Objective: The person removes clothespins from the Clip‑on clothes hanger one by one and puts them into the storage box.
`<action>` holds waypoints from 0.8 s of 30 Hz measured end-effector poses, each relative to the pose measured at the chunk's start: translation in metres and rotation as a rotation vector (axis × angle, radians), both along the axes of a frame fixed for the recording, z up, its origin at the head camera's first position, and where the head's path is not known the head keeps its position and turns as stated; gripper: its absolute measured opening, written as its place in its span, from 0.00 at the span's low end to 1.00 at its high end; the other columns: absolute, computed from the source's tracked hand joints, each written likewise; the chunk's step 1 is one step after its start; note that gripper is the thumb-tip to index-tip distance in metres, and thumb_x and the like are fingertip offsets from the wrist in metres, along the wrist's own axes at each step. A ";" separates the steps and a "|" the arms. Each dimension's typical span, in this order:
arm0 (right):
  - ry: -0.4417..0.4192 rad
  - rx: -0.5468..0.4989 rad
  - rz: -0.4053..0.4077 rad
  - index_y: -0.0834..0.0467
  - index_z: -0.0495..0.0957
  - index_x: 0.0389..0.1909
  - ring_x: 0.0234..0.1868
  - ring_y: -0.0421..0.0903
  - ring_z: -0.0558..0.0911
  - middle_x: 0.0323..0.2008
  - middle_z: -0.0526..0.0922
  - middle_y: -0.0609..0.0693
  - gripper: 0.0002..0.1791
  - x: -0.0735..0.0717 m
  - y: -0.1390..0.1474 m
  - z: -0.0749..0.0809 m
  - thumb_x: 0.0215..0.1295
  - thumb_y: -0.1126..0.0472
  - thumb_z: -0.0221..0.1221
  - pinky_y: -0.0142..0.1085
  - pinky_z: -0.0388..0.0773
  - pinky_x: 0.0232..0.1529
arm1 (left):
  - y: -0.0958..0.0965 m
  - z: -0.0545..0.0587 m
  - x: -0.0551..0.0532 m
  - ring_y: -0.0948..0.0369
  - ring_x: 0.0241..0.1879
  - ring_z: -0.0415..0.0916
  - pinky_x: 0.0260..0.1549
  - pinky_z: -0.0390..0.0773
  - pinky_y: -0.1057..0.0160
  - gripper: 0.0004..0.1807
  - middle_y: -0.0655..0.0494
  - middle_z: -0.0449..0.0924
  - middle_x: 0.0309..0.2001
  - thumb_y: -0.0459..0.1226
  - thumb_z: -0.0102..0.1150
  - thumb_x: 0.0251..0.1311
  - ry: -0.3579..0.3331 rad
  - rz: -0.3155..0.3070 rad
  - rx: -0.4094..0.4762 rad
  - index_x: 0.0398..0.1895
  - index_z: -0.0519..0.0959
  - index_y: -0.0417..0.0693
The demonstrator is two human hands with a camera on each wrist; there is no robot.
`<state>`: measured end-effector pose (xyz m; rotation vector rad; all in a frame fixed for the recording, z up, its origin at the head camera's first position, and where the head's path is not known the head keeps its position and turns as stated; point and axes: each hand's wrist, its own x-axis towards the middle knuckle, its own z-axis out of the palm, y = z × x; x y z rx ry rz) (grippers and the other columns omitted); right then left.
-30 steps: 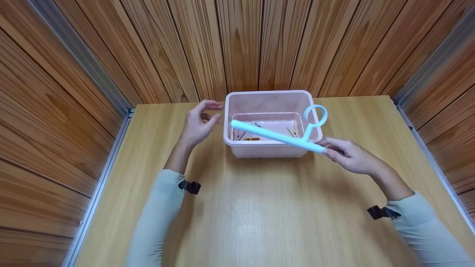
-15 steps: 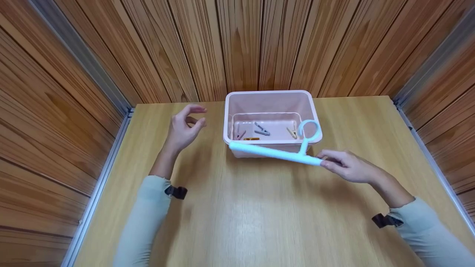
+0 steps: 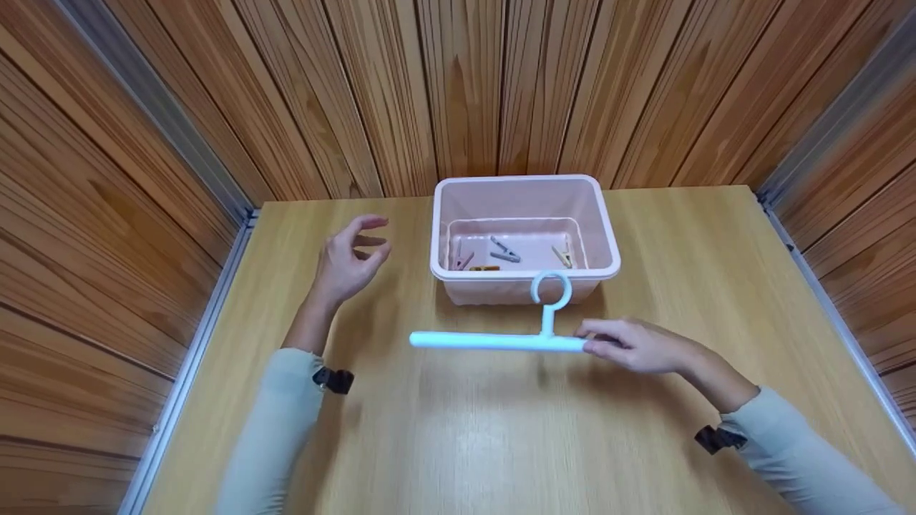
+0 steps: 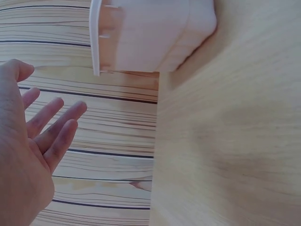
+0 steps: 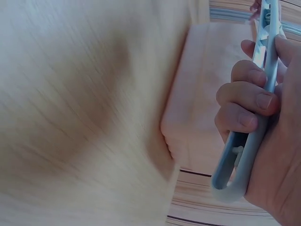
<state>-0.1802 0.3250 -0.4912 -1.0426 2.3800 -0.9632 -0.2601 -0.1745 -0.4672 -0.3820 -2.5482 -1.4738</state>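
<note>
My right hand [image 3: 640, 346] grips a light blue plastic clothes hanger [image 3: 479, 341] by its right end. The hanger is level in front of the pink bin, its round hook [image 3: 570, 290] pointing up and overlapping the bin's front in the head view. In the right wrist view, fingers curl round the hanger [image 5: 249, 146], whose hollow underside shows. My left hand [image 3: 346, 266] hovers left of the bin, fingers loosely bent and holding nothing; the left wrist view shows its palm and spread fingers [image 4: 56, 141].
The pink bin [image 3: 526, 284] stands against the back edge of the wooden table [image 3: 465, 443]. Inside lie a grey clothespin [image 3: 507, 252], a yellow one [image 3: 562, 257], a pink one [image 3: 464, 260] and an orange piece [image 3: 484, 268]. Wood-panelled walls [image 3: 469, 86] enclose the back and sides.
The hanger has come from above the bin toward the person, turning from slanted to level, with the right hand following. The left hand has drawn back left, away from the bin's rim.
</note>
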 end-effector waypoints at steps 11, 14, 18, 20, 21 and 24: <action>-0.110 0.063 0.002 0.49 0.83 0.55 0.29 0.31 0.70 0.32 0.77 0.41 0.09 0.005 -0.019 -0.025 0.90 0.54 0.56 0.30 0.70 0.34 | -0.016 -0.016 0.008 0.41 0.72 0.84 0.65 0.86 0.35 0.26 0.42 0.83 0.74 0.37 0.68 0.76 -0.014 0.038 -0.050 0.75 0.79 0.44; -0.116 0.088 0.013 0.49 0.84 0.54 0.29 0.30 0.69 0.32 0.78 0.40 0.09 0.006 -0.023 -0.031 0.90 0.53 0.55 0.29 0.70 0.34 | -0.019 -0.018 0.009 0.41 0.72 0.84 0.65 0.87 0.35 0.26 0.42 0.83 0.74 0.38 0.68 0.76 -0.028 0.048 -0.057 0.74 0.80 0.45; -0.124 0.094 0.021 0.48 0.84 0.54 0.32 0.31 0.72 0.34 0.79 0.39 0.09 0.005 -0.025 -0.037 0.89 0.52 0.56 0.29 0.72 0.38 | -0.021 -0.022 0.009 0.41 0.72 0.84 0.64 0.87 0.34 0.26 0.42 0.83 0.74 0.38 0.68 0.76 -0.036 0.050 -0.056 0.75 0.80 0.44; -0.126 0.091 0.022 0.48 0.84 0.54 0.34 0.31 0.74 0.35 0.80 0.40 0.09 0.005 -0.026 -0.041 0.89 0.52 0.56 0.30 0.73 0.39 | -0.022 -0.024 0.010 0.40 0.73 0.84 0.65 0.86 0.33 0.26 0.42 0.83 0.74 0.37 0.68 0.76 -0.038 0.050 -0.049 0.75 0.79 0.44; -0.125 0.088 0.023 0.49 0.84 0.54 0.35 0.32 0.75 0.36 0.81 0.40 0.09 0.004 -0.026 -0.042 0.89 0.52 0.56 0.30 0.74 0.40 | -0.023 -0.025 0.010 0.40 0.73 0.83 0.65 0.86 0.32 0.26 0.41 0.83 0.74 0.36 0.68 0.76 -0.039 0.049 -0.043 0.75 0.79 0.43; -0.109 0.103 0.028 0.49 0.84 0.53 0.35 0.32 0.75 0.35 0.81 0.40 0.09 0.003 -0.026 -0.044 0.88 0.50 0.59 0.30 0.74 0.41 | -0.024 -0.028 0.013 0.39 0.72 0.83 0.65 0.86 0.32 0.26 0.40 0.83 0.74 0.35 0.68 0.76 -0.042 0.046 -0.036 0.75 0.79 0.42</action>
